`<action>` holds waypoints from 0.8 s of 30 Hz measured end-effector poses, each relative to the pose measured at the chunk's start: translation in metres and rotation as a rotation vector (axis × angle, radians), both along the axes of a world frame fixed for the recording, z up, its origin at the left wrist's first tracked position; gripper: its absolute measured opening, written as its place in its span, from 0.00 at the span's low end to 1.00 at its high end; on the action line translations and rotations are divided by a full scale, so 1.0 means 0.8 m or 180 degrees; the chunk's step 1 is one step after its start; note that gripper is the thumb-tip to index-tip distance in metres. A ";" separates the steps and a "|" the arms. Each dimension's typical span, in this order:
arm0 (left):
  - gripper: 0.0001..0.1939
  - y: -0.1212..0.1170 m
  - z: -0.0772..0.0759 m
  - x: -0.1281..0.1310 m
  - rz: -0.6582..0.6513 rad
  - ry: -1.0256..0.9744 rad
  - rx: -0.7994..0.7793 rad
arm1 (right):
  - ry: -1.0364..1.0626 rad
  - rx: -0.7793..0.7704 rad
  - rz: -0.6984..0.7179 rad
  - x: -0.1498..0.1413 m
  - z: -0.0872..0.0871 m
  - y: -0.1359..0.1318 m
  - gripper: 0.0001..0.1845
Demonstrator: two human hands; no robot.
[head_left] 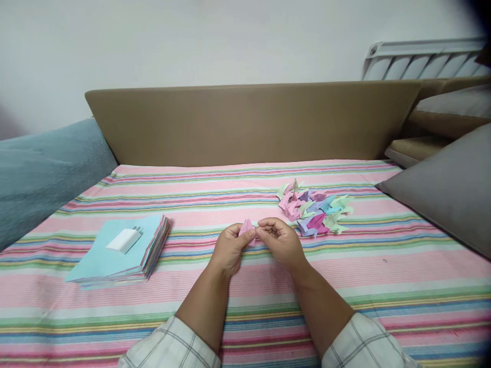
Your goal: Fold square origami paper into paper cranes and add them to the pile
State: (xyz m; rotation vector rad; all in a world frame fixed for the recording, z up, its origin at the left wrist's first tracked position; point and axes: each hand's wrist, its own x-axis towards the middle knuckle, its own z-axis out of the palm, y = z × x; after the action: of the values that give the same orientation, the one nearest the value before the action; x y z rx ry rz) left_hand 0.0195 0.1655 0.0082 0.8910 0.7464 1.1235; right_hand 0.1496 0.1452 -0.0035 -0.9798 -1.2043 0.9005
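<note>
My left hand and my right hand meet over the striped bed sheet. Between their fingertips they pinch a small pink folded paper piece, partly hidden by my fingers. Just beyond my right hand lies a heap of several folded paper figures in pink, purple, blue and pale green. A stack of square coloured papers, light blue on top, lies to the left of my left hand. A white charger plug rests on that stack.
A tan padded headboard runs along the far edge of the bed. A teal blanket lies at the left. A grey pillow sits at the right, with tan cushions and a white radiator behind it.
</note>
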 end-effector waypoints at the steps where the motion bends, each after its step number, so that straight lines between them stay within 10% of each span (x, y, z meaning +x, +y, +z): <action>1: 0.15 0.000 0.000 0.000 0.0017 -0.0022 0.0003 | -0.0004 0.0000 -0.0001 0.000 0.000 0.000 0.12; 24: 0.12 0.001 0.002 0.003 0.0245 -0.0633 -0.0179 | -0.0244 -0.0345 0.0559 -0.015 0.003 -0.005 0.11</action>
State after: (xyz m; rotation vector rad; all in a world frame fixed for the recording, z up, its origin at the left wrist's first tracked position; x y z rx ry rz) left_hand 0.0217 0.1660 0.0095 0.6965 0.6491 1.2334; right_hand 0.1380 0.1412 -0.0008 -1.0138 -1.3331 1.0840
